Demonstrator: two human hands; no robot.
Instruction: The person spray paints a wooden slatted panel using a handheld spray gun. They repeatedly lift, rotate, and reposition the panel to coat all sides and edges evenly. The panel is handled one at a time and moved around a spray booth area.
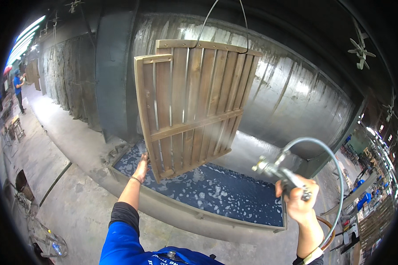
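Observation:
A slatted brown wooden panel (194, 106) hangs tilted from a wire loop (244, 22) in front of me. It has a top rail, a middle crosspiece and a narrower stepped part on its left. Low on its left edge, my left hand (141, 168) grips the panel; some of its fingers are hidden by the wood. My right hand (300, 198) is closed round the handle of a metal spray gun (274, 170), whose nozzle points left toward the panel. From the gun a grey hose (336, 163) loops down past my right wrist. A faint haze hangs between gun and panel.
Below the panel lies a long trough (199, 215) of dark blue, foamy liquid. A wet metal back wall (296, 88) stands behind. At far left a person in blue (18, 86) is standing; more people and wooden pieces (380, 225) are at right. A fan (361, 48) hangs upper right.

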